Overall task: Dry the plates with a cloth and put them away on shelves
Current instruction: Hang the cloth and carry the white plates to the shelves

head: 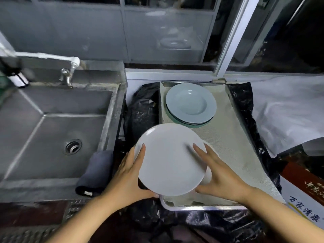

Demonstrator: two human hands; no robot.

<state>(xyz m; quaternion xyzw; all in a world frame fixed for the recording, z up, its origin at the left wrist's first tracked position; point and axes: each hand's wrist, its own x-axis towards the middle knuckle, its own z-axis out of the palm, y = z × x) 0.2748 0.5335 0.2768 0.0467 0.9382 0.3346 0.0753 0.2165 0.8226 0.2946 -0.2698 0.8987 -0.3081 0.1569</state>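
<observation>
From the head camera, a white plate [171, 159] is held up near the lower centre of the frame, tilted toward the viewer, above the near left corner of a metal tray [201, 206] lined with a pale mat. The left hand [130, 170] grips the plate's left rim, thumb lying along the face and the other fingers hidden behind. The right hand [220, 171] takes the right rim, with its fingers spread across the face; what its thumb does under the edge I cannot tell. Another white piece shows just behind the right rim, but its shape is unclear. A stack of pale blue plates [191, 103] sits at the tray's far end, in the upper centre. A dark folded cloth [95, 172] lies draped over the sink's [52, 130] near right edge, left of the plate and apart from both hands. In my judgement the plate has not yet been dried. The risk from here lies in freeing one hand to fetch the cloth: a possibly wet rim pinched by a single hand could slide out and strike the tray or the sink edge. Swinging it leftward could also clip the sink's raised lip, and the blue stack sits near enough to be knocked.
</observation>
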